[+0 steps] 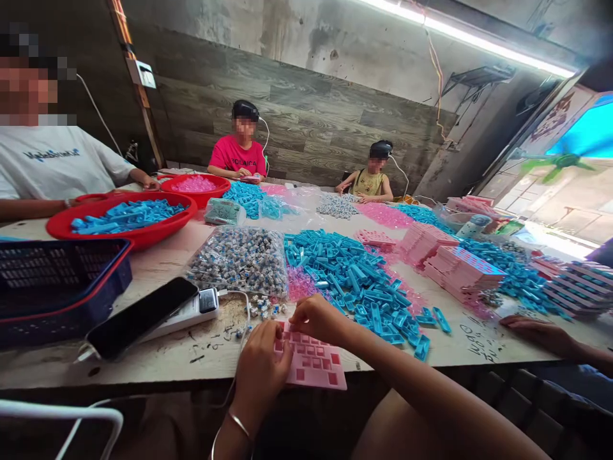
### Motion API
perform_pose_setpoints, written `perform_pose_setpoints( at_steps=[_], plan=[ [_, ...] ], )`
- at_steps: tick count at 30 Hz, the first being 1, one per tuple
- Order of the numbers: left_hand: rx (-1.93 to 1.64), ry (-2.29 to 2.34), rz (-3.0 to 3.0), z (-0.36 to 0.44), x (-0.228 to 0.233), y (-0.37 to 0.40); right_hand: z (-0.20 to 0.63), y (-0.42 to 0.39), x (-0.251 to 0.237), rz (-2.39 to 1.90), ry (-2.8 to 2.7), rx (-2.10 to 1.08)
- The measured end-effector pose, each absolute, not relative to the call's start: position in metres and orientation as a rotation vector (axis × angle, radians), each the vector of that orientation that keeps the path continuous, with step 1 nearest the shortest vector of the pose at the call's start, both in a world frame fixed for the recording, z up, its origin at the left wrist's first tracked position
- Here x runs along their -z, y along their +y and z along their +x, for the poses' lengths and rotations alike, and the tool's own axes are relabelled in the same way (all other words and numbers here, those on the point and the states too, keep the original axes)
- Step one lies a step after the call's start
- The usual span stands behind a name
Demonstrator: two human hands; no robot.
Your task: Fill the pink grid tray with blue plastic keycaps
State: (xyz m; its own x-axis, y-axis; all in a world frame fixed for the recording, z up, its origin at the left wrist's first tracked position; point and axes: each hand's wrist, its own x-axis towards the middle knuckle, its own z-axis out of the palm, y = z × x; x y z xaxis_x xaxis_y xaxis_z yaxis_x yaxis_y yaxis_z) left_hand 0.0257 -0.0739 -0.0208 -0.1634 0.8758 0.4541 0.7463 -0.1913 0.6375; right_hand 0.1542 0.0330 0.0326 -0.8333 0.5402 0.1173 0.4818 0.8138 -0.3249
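- Work surface: a long pale wooden table against a grey plank wall, lit by a strip light overhead; other people sit along the far and left sides, and another person's hand rests on the near right edge.
- Task item: a flat pink plastic grid tray with square pockets lies at the near table edge, partly overhanging it.
- Left hand: fingers curled over the tray's left edge, steadying it; the closure is snug, though the fingertips are hidden.
- Right hand: pinched together at the tray's top edge; whether it holds a small part cannot be told.
- Handling estimate: the tray looks light, thin and fairly stiff, likely to slide on the wood. Grip it by the outer rim, not the pocket walls, which appear thin.
- Nearby stock: a heap of blue plastic bars just beyond the right hand, a clear bag of small grey-and-blue parts, loose parts beside the tray.
- Other items: a black phone on a white power strip, a dark blue plastic basket, a red bowl of blue pieces, stacked pink trays.
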Motion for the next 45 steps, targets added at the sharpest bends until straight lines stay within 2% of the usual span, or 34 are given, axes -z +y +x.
perform_pose_setpoints(
  at_steps=[13,21,26,34,40,45],
  plan=[
    [-1.254,2.011,1.934,0.029,0.018,-0.071,0.155,0.049,-0.032,-0.907,-2.653,-0.872],
    [-1.172,2.062,1.96,0.029,0.016,-0.07,0.145,0.04,-0.038,-0.876,-2.786,-0.625],
    [-1.202,2.016,1.972,0.026,0.018,-0.07,0.145,0.045,-0.041,-0.909,-2.784,-0.74],
    [-1.378,1.92,1.958,0.02,0.03,-0.065,0.171,0.047,-0.036,-0.724,-2.745,-0.704],
    [-1.373,1.876,1.982,0.017,0.027,-0.067,0.204,0.072,-0.044,-1.101,-2.446,-0.457],
    [-1.307,1.783,1.994,0.015,0.024,-0.069,0.208,0.081,-0.036,-1.063,-2.481,-0.41]
  ],
)
